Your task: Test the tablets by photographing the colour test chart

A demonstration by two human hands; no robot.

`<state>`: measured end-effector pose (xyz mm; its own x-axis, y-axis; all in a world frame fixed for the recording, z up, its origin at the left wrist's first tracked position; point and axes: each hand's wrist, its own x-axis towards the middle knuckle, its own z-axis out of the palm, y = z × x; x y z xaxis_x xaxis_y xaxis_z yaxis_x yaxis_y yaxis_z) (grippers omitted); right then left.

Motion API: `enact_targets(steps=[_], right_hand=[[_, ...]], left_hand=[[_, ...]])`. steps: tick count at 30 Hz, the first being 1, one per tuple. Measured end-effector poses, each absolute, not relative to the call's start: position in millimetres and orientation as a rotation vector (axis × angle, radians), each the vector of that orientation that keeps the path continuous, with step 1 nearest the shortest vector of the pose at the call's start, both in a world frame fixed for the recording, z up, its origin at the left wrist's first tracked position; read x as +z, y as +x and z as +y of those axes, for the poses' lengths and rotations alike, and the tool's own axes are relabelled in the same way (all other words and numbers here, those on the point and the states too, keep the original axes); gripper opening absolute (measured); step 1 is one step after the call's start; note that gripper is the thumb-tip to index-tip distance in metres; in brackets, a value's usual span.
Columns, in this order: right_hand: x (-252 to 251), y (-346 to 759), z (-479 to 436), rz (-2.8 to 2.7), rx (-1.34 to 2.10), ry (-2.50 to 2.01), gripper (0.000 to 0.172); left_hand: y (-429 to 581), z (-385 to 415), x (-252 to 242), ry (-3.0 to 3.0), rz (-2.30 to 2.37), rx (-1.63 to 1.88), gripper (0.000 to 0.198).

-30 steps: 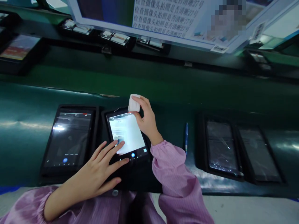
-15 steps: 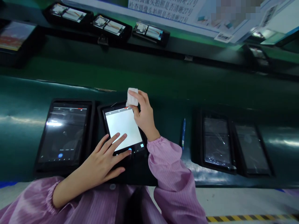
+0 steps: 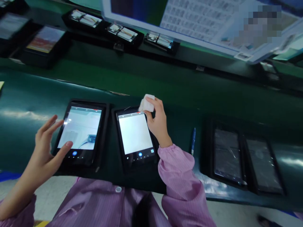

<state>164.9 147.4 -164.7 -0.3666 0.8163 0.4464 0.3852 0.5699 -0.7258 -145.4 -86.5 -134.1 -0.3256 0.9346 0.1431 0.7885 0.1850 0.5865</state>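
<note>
Between the thumb and fingers of my right hand is a white block-like piece, at the top right corner of the middle tablet. That tablet lies in a black tray and shows a bright white screen. My left hand has its fingers spread, with nothing in it, over the left edge of the left tablet. The left tablet's lit screen shows a pale picture with a dark blue object. Whether my left fingers touch the glass I cannot tell.
Right of my right arm lies a blue pen. Two dark tablets in black trays are farther right. Several devices stand on the back shelf, below a large printed sheet.
My left hand has moved from the middle tablet to the left tablet. The left tablet's dark screen now shows a bright picture. The whole view has shifted, and my right hand still holds the white piece.
</note>
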Motion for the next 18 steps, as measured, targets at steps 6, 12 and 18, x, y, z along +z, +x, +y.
enact_targets(steps=[6,12,18], right_hand=[[-141,158,153,-2.069,0.629,-1.009,0.044],[-112,96,144,-2.168,0.795,-0.841,0.047],[-118,38,143,-2.28,0.92,-0.727,0.045]], left_hand=[[-167,-108,-162,1.305,2.086,0.974,0.082],[-151,-105,-172,1.202,2.012,1.068,0.088],[-149,-103,-172,1.192,2.019,1.081,0.085]])
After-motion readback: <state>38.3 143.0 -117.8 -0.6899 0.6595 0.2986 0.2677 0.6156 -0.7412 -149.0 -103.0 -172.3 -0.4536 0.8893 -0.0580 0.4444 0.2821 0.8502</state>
